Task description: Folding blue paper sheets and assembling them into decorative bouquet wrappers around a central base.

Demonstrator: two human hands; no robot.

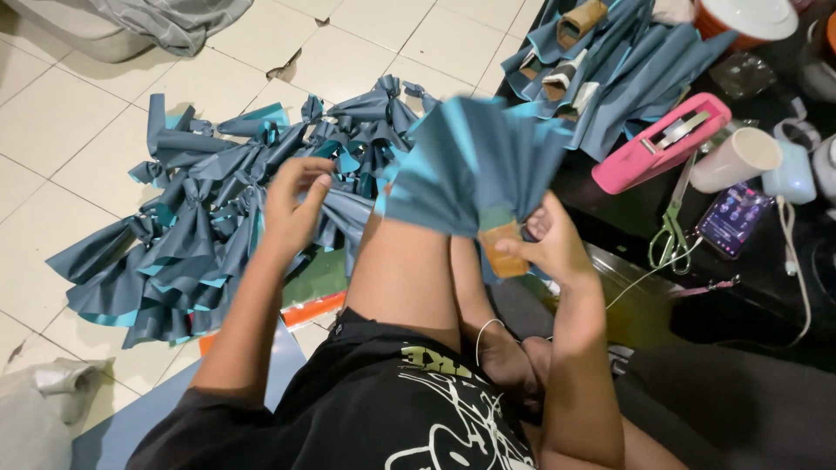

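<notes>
My right hand [549, 242] grips a fan-folded blue paper piece [475, 165] at its pinched base, where a band of brown tape [503, 248] wraps it. The fan spreads up and left above my knee. My left hand [294, 202] hovers over a heap of finished blue pleated paper bows [218, 218] on the tiled floor, fingers curled and touching one of the bows; whether it holds that bow is unclear.
A second stack of blue folded papers [610, 61] lies at the top right. Beside it are a pink tape dispenser [662, 144], green-handled scissors [670, 235], a phone [734, 218], a white cup [738, 158] and an orange-and-white bowl [745, 19]. My legs fill the centre.
</notes>
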